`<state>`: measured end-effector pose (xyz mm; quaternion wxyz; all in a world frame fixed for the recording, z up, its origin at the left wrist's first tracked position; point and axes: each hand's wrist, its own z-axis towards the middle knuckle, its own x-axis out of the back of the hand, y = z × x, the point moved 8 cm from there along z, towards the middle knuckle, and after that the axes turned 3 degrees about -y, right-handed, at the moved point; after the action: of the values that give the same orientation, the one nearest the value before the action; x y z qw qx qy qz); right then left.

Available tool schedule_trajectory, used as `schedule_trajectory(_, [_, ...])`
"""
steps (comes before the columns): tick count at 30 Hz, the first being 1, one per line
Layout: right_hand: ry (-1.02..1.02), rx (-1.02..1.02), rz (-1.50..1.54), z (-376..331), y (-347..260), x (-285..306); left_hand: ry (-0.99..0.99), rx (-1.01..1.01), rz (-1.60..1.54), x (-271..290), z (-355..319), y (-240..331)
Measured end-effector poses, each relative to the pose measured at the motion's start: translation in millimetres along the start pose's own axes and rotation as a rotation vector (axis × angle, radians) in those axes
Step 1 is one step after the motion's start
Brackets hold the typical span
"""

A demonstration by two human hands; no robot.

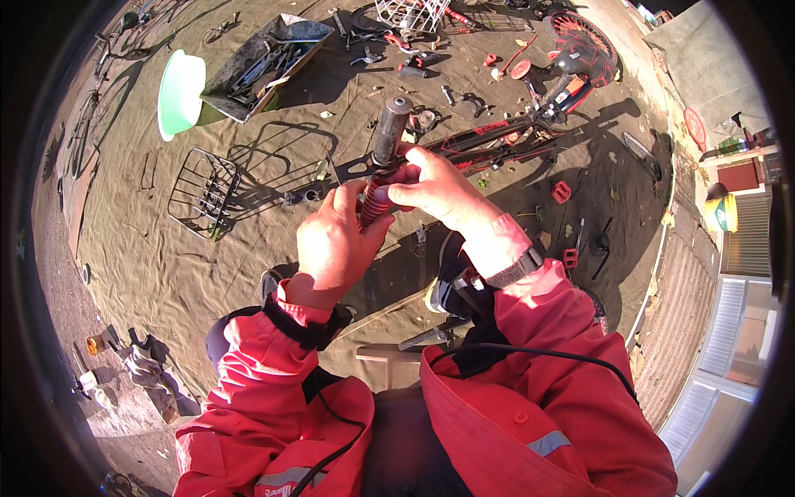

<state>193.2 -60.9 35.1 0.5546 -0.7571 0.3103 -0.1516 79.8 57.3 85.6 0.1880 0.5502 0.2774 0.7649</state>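
While the left hand (335, 248) and right hand (447, 190) grip the shiny red ribbed cylinder (370, 205) adjoining a dark round-ended tube (391, 131), wrinkled olive-brown cloth (137, 273) spreads leftward, its right edge well apart.

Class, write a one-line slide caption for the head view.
Left hand and right hand grip a red ribbed part, with a pale green basin and a red pedal farther off.
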Motion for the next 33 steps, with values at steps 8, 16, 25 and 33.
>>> schedule_trajectory(8, [-0.014, 0.081, -0.018, 5, 0, 0, -0.122, 0.117, -0.283, 10, 0, -15])
schedule_trajectory(16, [0.007, 0.050, -0.155, 3, 1, 3, -0.088, 0.339, -0.493, 14, 10, -46])
schedule_trajectory(25, [0.020, 0.056, -0.144, -1, -2, 4, -0.134, 0.327, -0.501, 10, 15, -47])
schedule_trajectory(33, [-0.042, 0.010, -0.165, 1, 0, 3, -0.247, 0.332, -0.499, 6, 20, -53])
